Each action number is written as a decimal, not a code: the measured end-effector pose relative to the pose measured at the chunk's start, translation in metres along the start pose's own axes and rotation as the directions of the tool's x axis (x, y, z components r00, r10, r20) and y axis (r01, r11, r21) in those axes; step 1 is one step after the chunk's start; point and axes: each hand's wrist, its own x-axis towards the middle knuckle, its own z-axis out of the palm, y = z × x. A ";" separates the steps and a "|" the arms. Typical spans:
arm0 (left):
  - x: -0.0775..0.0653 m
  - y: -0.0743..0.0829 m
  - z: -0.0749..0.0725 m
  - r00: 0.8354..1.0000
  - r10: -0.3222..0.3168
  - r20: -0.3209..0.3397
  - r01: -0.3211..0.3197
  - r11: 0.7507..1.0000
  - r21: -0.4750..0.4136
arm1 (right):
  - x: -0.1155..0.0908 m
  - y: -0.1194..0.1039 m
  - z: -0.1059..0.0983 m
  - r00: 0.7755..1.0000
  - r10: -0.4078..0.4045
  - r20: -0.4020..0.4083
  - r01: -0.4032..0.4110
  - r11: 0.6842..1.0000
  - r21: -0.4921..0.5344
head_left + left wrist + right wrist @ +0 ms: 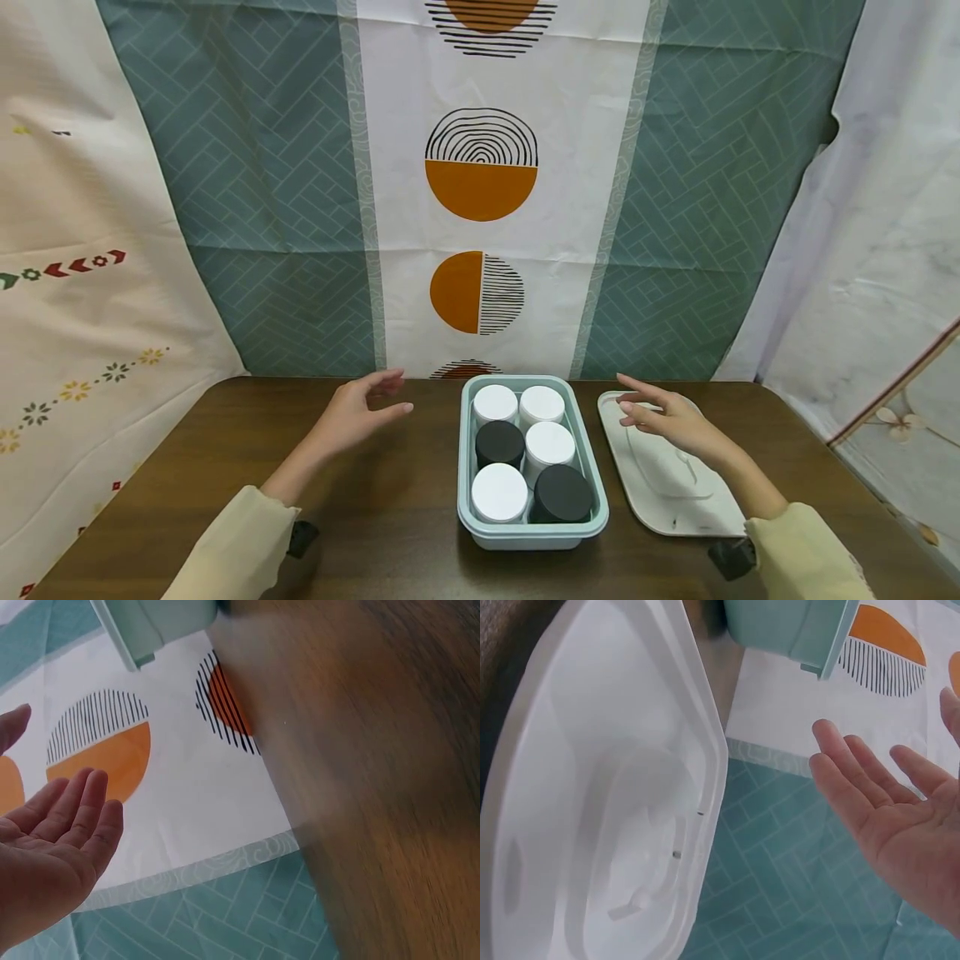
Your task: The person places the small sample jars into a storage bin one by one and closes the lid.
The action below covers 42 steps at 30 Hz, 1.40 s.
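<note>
A pale blue-green plastic box [467, 467] stands on the table, holding several round-lidded jars in two columns. White lids [499, 493] top most of them; black lids top two, one at mid-left [500, 443] and one at front right [561, 495]. My left hand [358, 414] hovers left of the box, its fingers relaxed and apart from everything. To the right of the box my right hand [670, 419] hangs over a white lid-like tray [652, 500], fingers loosely spread with nothing in them. Both wrist views show each palm bare, with the box's corner nearby.
The dark brown wooden table [375, 533] carries the box and the white tray. Behind its far edge hangs a teal and white cloth [405, 208] with orange circles. Light patterned cloths hang at the left [90, 333] and the right [885, 292].
</note>
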 end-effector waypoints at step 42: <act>-0.004 0.006 0.004 0.997 0.045 0.060 -0.075 0.684 0.726 | -0.006 0.000 0.021 0.977 -0.155 -0.149 -0.032 0.580 -0.814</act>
